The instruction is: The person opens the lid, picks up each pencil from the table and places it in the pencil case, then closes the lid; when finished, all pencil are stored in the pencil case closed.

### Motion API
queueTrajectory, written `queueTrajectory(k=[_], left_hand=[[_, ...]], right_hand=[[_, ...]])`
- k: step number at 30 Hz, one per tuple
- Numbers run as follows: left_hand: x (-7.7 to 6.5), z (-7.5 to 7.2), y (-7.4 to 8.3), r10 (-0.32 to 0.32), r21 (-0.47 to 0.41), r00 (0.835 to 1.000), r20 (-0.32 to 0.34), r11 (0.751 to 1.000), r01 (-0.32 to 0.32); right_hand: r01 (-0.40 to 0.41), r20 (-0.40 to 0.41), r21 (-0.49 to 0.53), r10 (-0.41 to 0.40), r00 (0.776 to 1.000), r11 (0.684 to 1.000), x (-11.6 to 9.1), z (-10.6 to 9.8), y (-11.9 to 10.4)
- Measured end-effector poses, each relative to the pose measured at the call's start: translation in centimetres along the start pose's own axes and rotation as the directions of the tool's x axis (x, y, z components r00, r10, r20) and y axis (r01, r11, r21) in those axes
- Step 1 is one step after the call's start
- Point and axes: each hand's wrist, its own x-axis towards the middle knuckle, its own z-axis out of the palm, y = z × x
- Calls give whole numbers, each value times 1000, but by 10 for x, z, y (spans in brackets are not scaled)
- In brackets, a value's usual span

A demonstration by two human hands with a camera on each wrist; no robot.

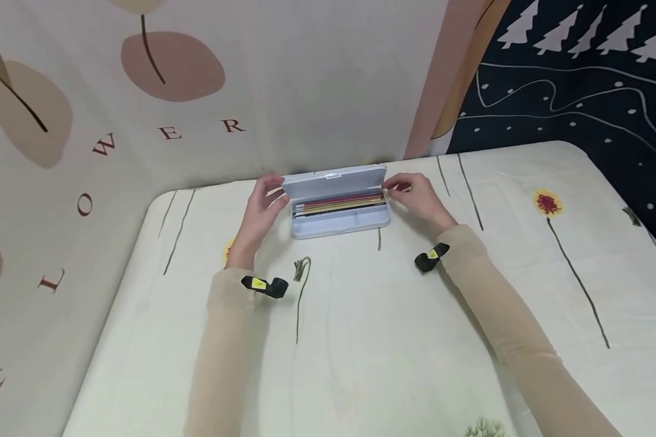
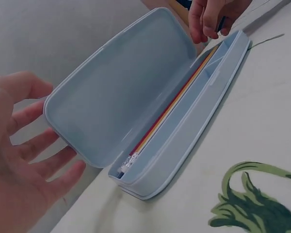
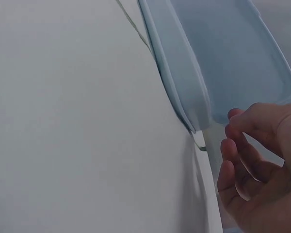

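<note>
A pale blue plastic pencil case (image 1: 336, 227) lies with its lid (image 1: 341, 182) raised and leaning back. Inside it are several pencils (image 2: 166, 114), red, yellow and dark, with silver ferrules toward the left end. My left hand (image 1: 258, 209) is at the lid's left edge; in the left wrist view its fingers spread fairly straight, the tips reaching the edge and partly hidden behind it. On the other side my right hand (image 3: 264, 165) has loosely bent fingers, thumb and forefinger tips together right by the lid's lower right corner.
The case rests near the back of a cloth-covered table (image 1: 361, 334) printed with flowers and stems. Right behind it rises a pale wall hanging (image 1: 317, 91) with letters. A dark hanging with white trees (image 1: 568, 109) covers the right side. Each wrist wears a small black camera (image 1: 266, 286).
</note>
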Motion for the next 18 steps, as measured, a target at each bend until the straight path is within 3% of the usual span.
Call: queueTrajectory(k=[7, 12, 18], left_hand=[[-6, -1, -10, -53, -69, 999, -12, 996, 52], [-9, 2, -13, -88, -40, 995, -54, 996, 86], [-12, 5, -15, -106, -1, 990, -91, 994, 106]], right_hand=[[-36, -46, 3, 37, 998, 999, -5, -14, -4], [-23, -53, 2, 23, 998, 1000, -8, -16, -10], [19, -3, 4, -19, 1000, 1000, -12, -13, -17]])
